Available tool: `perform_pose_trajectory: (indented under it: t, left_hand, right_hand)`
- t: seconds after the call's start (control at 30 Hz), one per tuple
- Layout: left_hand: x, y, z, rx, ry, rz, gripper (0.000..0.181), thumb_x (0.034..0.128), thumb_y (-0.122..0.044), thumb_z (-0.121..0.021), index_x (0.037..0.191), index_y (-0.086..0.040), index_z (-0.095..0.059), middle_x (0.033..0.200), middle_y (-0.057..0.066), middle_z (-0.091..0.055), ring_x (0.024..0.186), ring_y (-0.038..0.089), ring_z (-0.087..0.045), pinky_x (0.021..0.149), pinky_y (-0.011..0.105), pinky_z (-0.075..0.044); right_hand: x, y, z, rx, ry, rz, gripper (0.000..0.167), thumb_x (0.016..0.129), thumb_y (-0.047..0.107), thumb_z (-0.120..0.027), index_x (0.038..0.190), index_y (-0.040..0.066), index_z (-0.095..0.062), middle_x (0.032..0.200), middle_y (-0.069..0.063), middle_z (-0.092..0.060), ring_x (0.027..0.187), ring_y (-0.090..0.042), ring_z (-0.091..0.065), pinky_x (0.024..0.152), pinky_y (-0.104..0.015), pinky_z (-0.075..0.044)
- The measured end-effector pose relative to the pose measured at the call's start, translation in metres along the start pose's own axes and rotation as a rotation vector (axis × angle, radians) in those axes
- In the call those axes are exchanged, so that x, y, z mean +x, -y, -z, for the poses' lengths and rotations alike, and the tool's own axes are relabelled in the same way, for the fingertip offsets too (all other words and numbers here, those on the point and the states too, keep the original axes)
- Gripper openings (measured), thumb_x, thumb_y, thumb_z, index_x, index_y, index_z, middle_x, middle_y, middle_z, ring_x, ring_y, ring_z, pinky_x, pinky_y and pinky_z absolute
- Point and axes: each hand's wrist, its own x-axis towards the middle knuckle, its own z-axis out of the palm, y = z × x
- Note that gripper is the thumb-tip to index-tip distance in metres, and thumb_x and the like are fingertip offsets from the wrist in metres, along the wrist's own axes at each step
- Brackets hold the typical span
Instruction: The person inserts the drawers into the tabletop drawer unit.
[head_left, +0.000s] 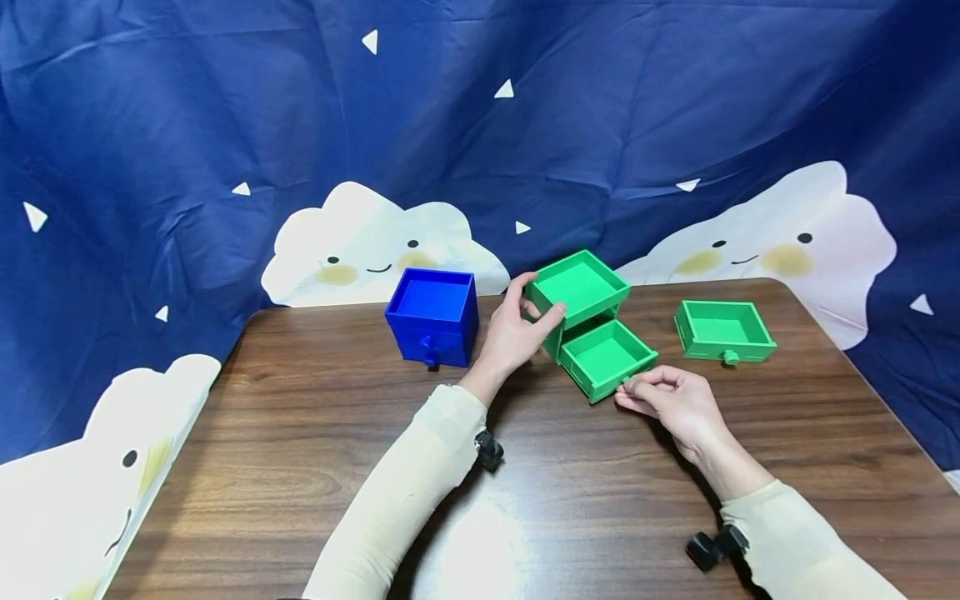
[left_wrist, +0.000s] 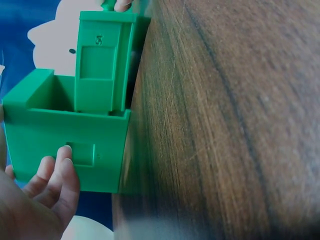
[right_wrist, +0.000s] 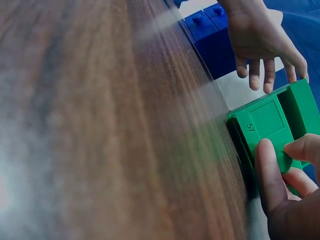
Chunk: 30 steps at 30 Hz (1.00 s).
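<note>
A green cabinet (head_left: 579, 287) with a tray-like top stands at the back of the table, its lower drawer (head_left: 606, 358) pulled far out and looking empty. My left hand (head_left: 513, 333) grips the cabinet's left side, thumb at the front top edge; the left wrist view shows its fingertips on the side wall (left_wrist: 107, 175). At the drawer's front, my right hand (head_left: 678, 408) pinches the small knob (right_wrist: 284, 161) between thumb and fingers. The slot above that drawer is open, without a drawer in it.
A separate green drawer (head_left: 723, 327) lies at the right, its knob facing front. Left of the green cabinet stands a blue cabinet (head_left: 433, 321) with two knobs. Behind the wooden table (head_left: 300, 467) hangs a blue cloth (head_left: 450, 108) with clouds.
</note>
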Motion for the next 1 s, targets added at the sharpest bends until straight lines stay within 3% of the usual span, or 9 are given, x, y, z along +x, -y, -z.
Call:
perform_pose_trajectory:
  t: [0.17, 0.6, 0.77, 0.87, 1.0]
  left_hand:
    - [-0.001, 0.0, 0.0, -0.005, -0.001, -0.004, 0.068, 0.1002, -0.044, -0.074, 0.159, -0.026, -0.045, 0.106, 0.012, -0.068, 0.089, 0.022, -0.06, 0.078, 0.03, -0.049]
    - [0.0, 0.001, 0.0, -0.005, -0.003, -0.01, 0.068, 0.1002, -0.044, -0.074, 0.159, -0.026, -0.046, 0.103, 0.01, -0.067, 0.089, 0.023, -0.061, 0.078, 0.03, -0.049]
    - [0.0, 0.0, 0.0, -0.003, -0.005, -0.011, 0.068, 0.0998, -0.044, -0.074, 0.159, -0.026, -0.046, 0.099, 0.004, -0.065, 0.089, 0.024, -0.061, 0.076, 0.029, -0.049]
    - [-0.001, 0.0, 0.0, -0.003, -0.007, -0.011, 0.067, 0.0999, -0.043, -0.074, 0.159, -0.026, -0.046, 0.097, 0.002, -0.064, 0.089, 0.023, -0.061, 0.076, 0.028, -0.048]
    - [-0.001, -0.001, 0.0, 0.003, -0.012, -0.012, 0.068, 0.0999, -0.043, -0.074, 0.159, -0.025, -0.046, 0.1, 0.007, -0.067, 0.087, 0.021, -0.06, 0.076, 0.028, -0.049]
  right_hand:
    - [0.003, -0.001, 0.001, 0.006, -0.003, 0.001, 0.021, 0.099, -0.014, -0.064, 0.09, 0.002, -0.073, 0.089, -0.006, -0.077, 0.084, -0.015, -0.082, 0.085, -0.031, -0.067]
    - [0.009, -0.001, 0.0, -0.012, -0.005, -0.006, 0.021, 0.099, -0.013, -0.064, 0.091, 0.002, -0.076, 0.09, -0.007, -0.078, 0.085, -0.014, -0.082, 0.086, -0.031, -0.066]
    - [0.013, -0.002, -0.001, -0.026, -0.012, -0.016, 0.008, 0.099, -0.011, -0.065, 0.1, -0.01, -0.072, 0.09, -0.008, -0.078, 0.086, -0.014, -0.082, 0.087, -0.031, -0.066]
    - [0.015, -0.002, -0.001, -0.034, -0.003, -0.016, 0.008, 0.1, -0.01, -0.064, 0.106, -0.014, -0.069, 0.09, -0.007, -0.078, 0.086, -0.014, -0.082, 0.088, -0.03, -0.066]
    - [0.018, -0.002, -0.001, -0.021, 0.025, -0.025, 0.005, 0.102, -0.007, -0.065, 0.103, -0.008, -0.069, 0.091, -0.007, -0.079, 0.088, -0.015, -0.082, 0.088, -0.031, -0.065]
